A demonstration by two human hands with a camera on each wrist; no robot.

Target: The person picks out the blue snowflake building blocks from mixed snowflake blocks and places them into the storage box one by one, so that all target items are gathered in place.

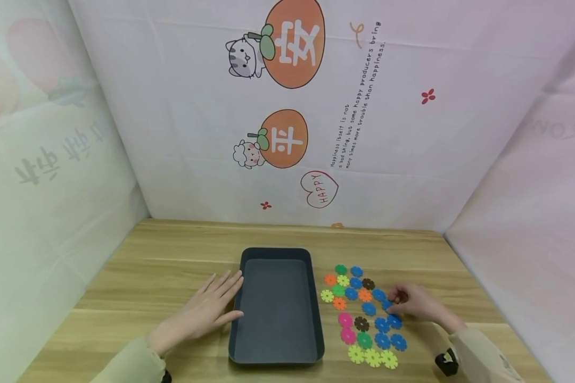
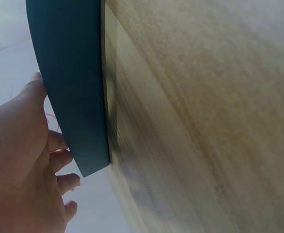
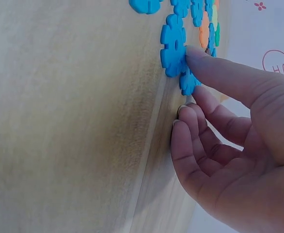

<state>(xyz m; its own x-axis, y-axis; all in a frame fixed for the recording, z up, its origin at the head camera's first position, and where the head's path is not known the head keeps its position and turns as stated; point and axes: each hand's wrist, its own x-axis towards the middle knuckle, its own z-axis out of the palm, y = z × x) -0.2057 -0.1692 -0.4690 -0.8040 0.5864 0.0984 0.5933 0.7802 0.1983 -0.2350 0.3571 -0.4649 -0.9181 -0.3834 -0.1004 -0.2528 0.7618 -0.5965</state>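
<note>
My left hand (image 1: 206, 308) lies at the left side of a dark rectangular tray (image 1: 237, 319), fingers straight and spread, fingertips and thumb right at its rim. The left wrist view shows that hand (image 2: 21, 155) against the tray's outer wall (image 2: 71, 73). On the right, my right hand (image 1: 419, 303) is low over the table at the edge of a group of flower-shaped plastic discs. Its thumb and index finger pinch a blue disc (image 3: 187, 83), partly hidden by the fingers. Another blue disc (image 3: 173, 46) lies by the thumb tip of the right hand (image 3: 248, 126).
Right of the tray, several flat discs lie spread out, among them a pink disc (image 1: 345, 319), a green disc (image 1: 364, 340), a yellow disc (image 1: 389, 359) and an orange disc (image 1: 365, 295). Printed white cloth (image 1: 196, 133) walls the wooden table (image 1: 191, 244) at the back and sides.
</note>
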